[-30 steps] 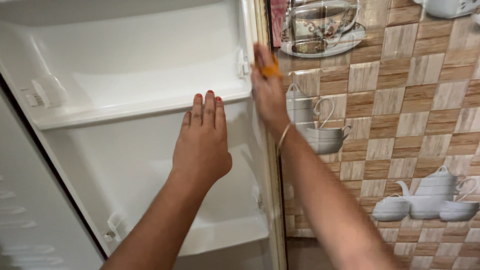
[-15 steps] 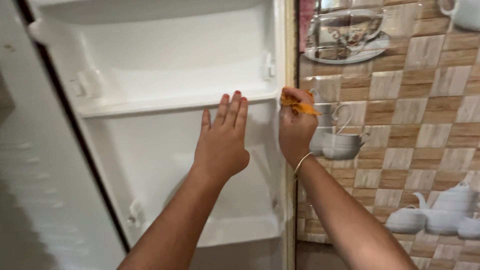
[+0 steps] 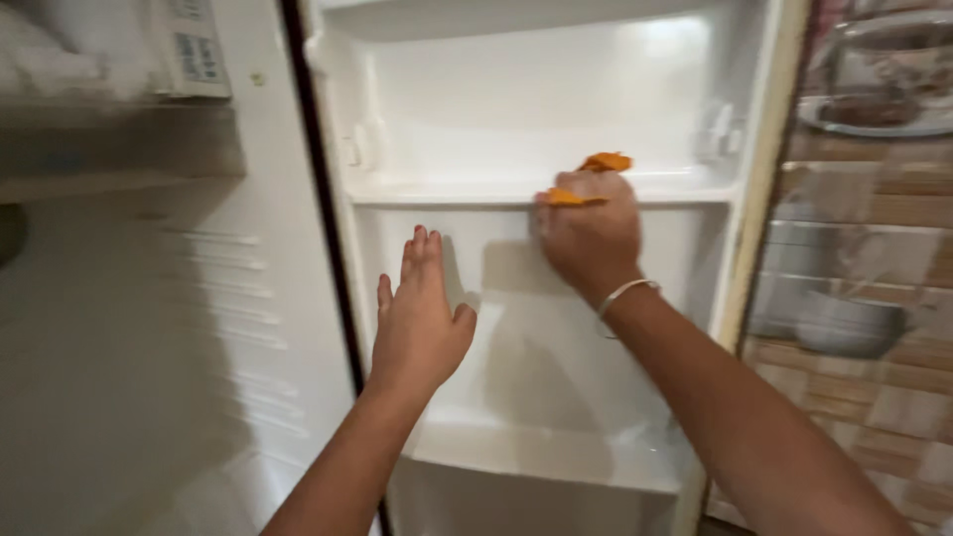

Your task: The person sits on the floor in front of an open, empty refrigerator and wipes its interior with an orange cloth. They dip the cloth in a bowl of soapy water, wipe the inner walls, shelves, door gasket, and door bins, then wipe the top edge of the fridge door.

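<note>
- Head view: an orange cloth (image 3: 592, 179) is bunched in the right hand (image 3: 588, 238), whose fingers are closed tight around it; the cloth is pressed onto the front lip of the upper door shelf (image 3: 447, 191) of an open white refrigerator door (image 3: 556, 328) — seemingly so that the wad bears on the plastic edge.
- The left hand (image 3: 417, 318) is held open and flat, fingers together and pointing up, laid against the inner door panel below that shelf; nothing is gripped by it, and it appears to be placed there to steady the door.
- A thin metal bangle (image 3: 623, 292) is worn on the right wrist.
- A lower door shelf (image 3: 536, 452) is seen beneath both hands, with nothing visible on it.
- To the left, the refrigerator interior (image 3: 149, 298) is seen, dim and ribbed along its wall.
- To the right, a tiled wall (image 3: 874, 328) printed with cups and teapots is seen — blurred.
</note>
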